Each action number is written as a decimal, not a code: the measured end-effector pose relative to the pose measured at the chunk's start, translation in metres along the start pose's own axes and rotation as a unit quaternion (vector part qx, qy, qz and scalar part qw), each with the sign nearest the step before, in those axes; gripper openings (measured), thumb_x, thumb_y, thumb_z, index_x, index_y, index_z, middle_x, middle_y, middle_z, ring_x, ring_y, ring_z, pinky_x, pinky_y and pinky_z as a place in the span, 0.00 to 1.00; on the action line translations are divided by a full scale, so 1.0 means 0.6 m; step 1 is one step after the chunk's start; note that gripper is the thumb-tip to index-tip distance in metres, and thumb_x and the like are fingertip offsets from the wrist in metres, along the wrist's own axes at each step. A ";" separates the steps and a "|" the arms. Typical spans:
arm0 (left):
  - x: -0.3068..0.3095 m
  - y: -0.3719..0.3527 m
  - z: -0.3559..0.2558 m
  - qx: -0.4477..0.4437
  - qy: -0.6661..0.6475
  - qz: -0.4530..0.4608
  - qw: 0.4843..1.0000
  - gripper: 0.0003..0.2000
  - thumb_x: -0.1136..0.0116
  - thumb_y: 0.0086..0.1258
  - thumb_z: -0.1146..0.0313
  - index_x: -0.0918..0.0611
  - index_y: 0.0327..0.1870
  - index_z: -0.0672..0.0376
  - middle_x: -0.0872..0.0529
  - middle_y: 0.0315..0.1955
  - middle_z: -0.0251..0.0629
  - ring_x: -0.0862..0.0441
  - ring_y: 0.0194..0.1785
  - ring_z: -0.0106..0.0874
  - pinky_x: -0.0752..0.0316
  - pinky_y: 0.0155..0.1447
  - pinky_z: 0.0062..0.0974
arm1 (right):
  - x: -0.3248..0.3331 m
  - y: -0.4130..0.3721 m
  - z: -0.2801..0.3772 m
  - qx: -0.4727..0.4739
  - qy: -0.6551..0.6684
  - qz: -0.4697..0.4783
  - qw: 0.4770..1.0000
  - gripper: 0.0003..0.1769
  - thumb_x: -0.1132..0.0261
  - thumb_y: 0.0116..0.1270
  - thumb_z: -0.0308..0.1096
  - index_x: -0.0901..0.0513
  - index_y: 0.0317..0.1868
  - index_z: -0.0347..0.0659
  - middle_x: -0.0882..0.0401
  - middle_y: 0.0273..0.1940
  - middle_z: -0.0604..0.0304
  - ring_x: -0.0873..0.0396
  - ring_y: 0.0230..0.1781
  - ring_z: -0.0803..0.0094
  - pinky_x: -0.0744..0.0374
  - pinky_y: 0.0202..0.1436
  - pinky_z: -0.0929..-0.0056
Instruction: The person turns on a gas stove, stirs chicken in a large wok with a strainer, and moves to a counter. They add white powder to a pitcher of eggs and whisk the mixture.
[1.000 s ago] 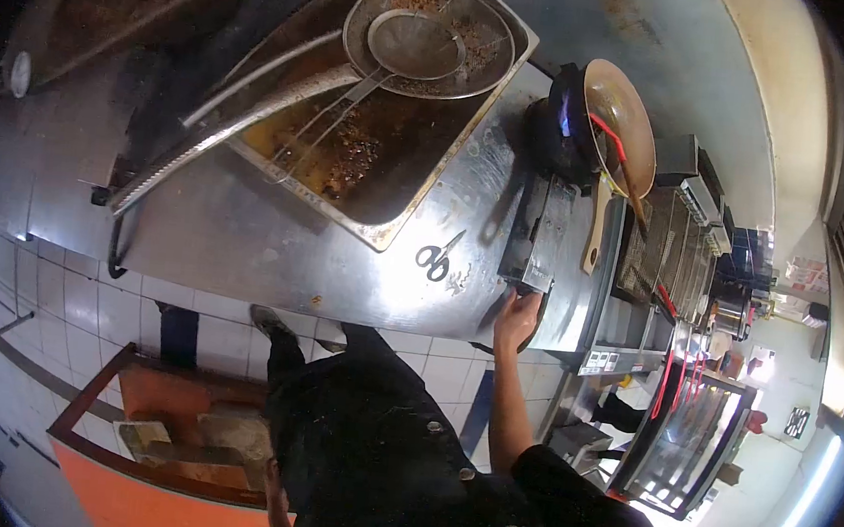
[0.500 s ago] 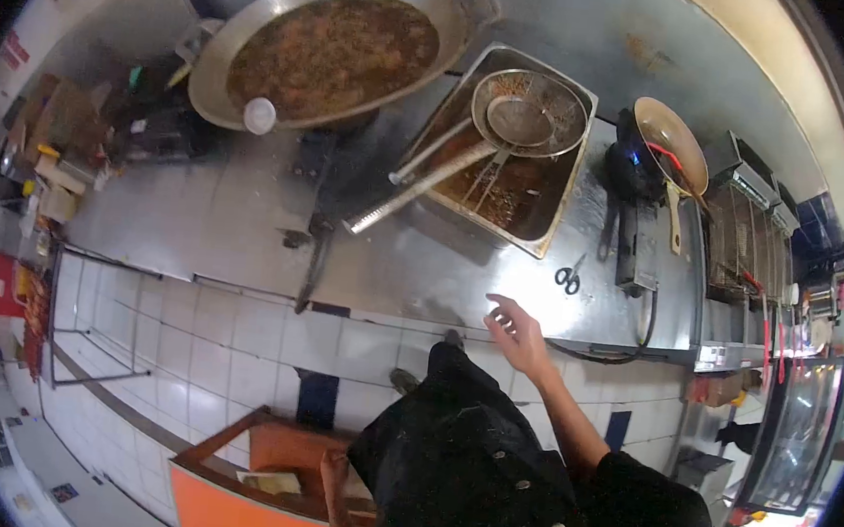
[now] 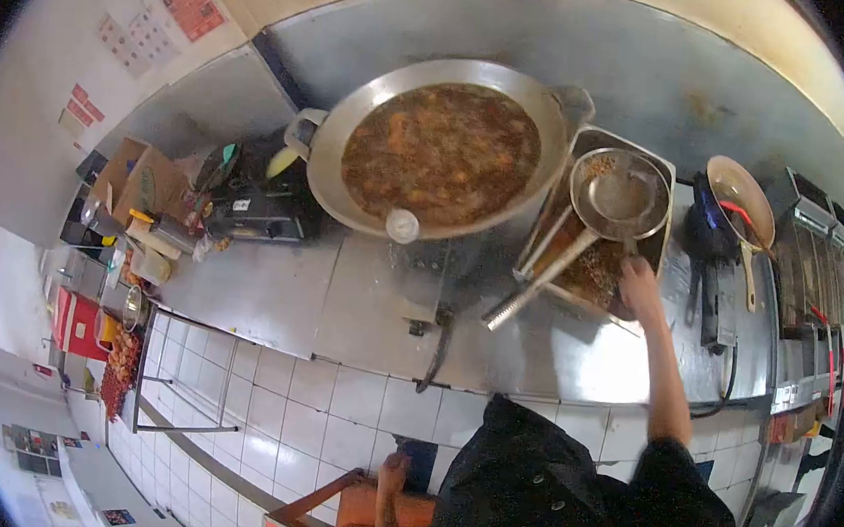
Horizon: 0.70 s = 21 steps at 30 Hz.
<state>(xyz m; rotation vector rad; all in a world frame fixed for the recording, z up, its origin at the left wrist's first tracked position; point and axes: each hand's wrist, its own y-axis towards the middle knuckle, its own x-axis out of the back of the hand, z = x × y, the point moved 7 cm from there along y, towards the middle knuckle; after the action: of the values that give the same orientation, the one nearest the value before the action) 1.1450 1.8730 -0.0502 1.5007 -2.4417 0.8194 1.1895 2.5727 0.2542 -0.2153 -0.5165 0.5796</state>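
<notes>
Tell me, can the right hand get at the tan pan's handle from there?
Probably yes: the pan's handle points toward the counter's front edge with nothing seen across it, though the right hand seems busy at the small strainer's handle.

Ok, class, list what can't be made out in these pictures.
Head view: end of the strainer handle, covered by the right hand.
Head view: fingers of the left hand, blurred.
Head view: print on the red sheet, too small.
Head view: bottom of the wok, under dark liquid.
</notes>
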 end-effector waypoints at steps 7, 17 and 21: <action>-0.019 -0.109 0.131 0.267 -0.175 0.117 0.940 0.14 0.45 0.68 0.61 0.20 0.44 0.63 0.16 0.42 0.41 0.18 0.42 0.33 0.23 0.44 0.33 | 0.080 -0.280 0.016 0.083 -0.278 -0.042 0.956 0.17 0.46 0.68 0.28 0.31 0.56 0.39 0.29 0.16 0.47 0.28 0.17 0.55 0.35 0.22 0.57; 0.106 0.213 0.174 0.229 -0.260 0.291 0.892 0.19 0.45 0.67 0.64 0.26 0.57 0.60 0.17 0.47 0.38 0.20 0.48 0.30 0.23 0.46 0.33 | 0.103 -0.363 0.126 0.040 -0.127 -0.141 0.981 0.28 0.42 0.66 0.24 0.34 0.67 0.40 0.21 0.28 0.57 0.33 0.15 0.85 0.33 0.15 0.81; 0.213 0.318 0.060 0.194 -0.014 0.318 0.928 0.21 0.48 0.67 0.55 0.25 0.58 0.51 0.19 0.52 0.34 0.21 0.48 0.29 0.26 0.43 0.32 | -0.084 -0.333 0.467 0.092 -0.406 -0.124 0.901 0.29 0.42 0.62 0.24 0.34 0.66 0.37 0.21 0.49 0.39 0.20 0.49 0.51 0.22 0.49 0.62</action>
<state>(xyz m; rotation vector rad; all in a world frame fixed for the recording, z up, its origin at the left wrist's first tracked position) 0.9236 1.8208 -0.0982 0.7681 -2.9516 1.4701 1.1006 2.3948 0.5394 0.2937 -1.2727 0.4453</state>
